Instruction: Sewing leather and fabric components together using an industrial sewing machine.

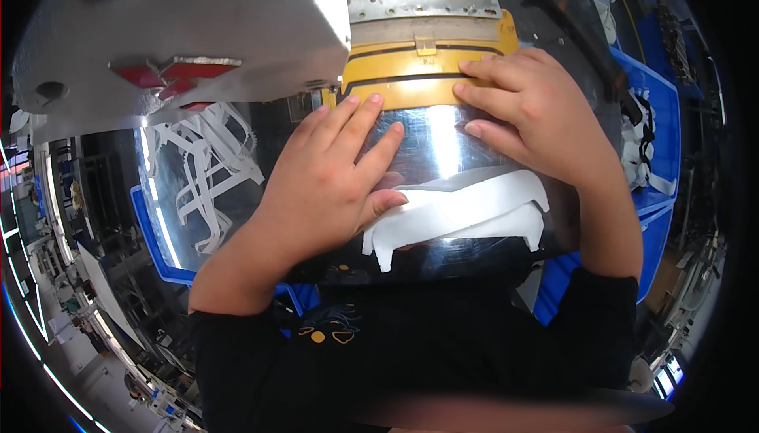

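A yellow plate with dark curved slots [407, 91] lies flat at the far side of a shiny dark metal surface [423, 144]. My left hand [320, 176] is spread, its fingertips at the plate's near left edge and its thumb by the white pieces. From the right, my right hand [545, 109] rests with stretched fingers on the plate's right end, thumb apart. Neither hand grips anything that I can see. Close to me, two flat white cut pieces with bent ends [466, 205] overlap on the metal surface.
A large grey machine head [237, 18] looms at upper left. Behind the plate sits a perforated metal bar [427, 0]. White frame-like pieces [207, 168] lie tangled at left above a blue bin [150, 231]. Another blue bin [668, 113] at right holds white and black pieces.
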